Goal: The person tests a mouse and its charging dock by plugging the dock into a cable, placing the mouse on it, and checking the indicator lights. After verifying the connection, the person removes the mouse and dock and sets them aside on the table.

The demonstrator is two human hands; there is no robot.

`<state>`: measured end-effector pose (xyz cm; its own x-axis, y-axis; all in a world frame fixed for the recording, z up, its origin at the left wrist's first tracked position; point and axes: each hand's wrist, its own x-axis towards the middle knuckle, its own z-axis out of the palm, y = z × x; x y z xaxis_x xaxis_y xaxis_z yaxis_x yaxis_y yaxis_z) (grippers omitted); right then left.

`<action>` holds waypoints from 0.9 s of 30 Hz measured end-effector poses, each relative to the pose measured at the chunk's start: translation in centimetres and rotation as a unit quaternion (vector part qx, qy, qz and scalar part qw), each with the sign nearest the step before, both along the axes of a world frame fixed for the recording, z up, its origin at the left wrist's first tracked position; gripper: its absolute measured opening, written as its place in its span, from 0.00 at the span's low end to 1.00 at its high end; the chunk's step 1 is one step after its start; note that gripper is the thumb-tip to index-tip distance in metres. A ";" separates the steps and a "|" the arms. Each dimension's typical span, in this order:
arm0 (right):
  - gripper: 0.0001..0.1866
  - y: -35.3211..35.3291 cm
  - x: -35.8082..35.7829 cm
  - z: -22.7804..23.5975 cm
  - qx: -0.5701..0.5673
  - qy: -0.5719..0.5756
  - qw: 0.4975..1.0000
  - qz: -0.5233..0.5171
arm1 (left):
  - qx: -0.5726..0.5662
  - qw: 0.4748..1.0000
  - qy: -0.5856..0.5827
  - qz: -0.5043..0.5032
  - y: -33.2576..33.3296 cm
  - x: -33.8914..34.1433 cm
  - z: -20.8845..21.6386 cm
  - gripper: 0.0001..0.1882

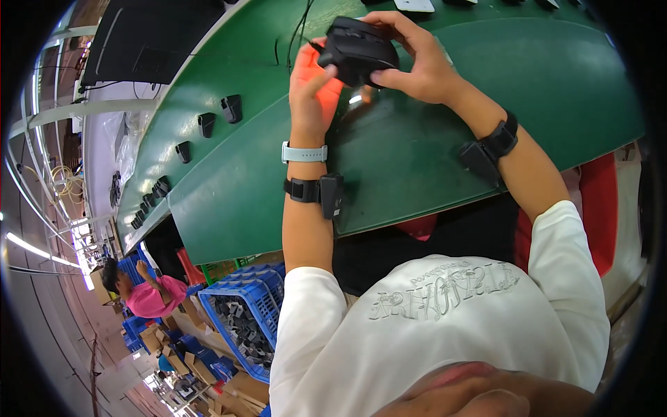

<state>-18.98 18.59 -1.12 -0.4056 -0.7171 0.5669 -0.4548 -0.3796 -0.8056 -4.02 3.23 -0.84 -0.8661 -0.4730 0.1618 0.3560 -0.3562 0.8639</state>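
Note:
Above the green table (410,167) I hold up a black plastic device (358,48) with a rounded, stepped body; its exact kind does not show. My right hand (425,66) is closed on its right end, the index finger over the top and the thumb beneath. At the left end my left hand (313,90) also grips it, thumb in front, some fingers hidden behind. A bright orange-red light falls on my left palm and fingers. Thin black cables (300,35) run close to the left fingertips.
Small black plastic pieces (231,108) stand in a line along the table's left part. White flat items (415,5) lie at the far edge. Below the table, a blue crate (240,292) holds many black and grey parts. A person in pink (156,295) sits farther left.

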 end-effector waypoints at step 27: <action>0.13 -1.6 -1.1 -2.2 0.159 -0.229 0.954 0.115 | -0.529 0.816 0.007 0.231 1.4 -1.1 -1.1 0.26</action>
<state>-20.10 16.98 -3.34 -0.3706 -0.9226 0.1074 0.0380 -0.1306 -0.9907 -5.14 4.62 -1.97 -0.6295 -0.3376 0.6998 0.2532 0.7624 0.5955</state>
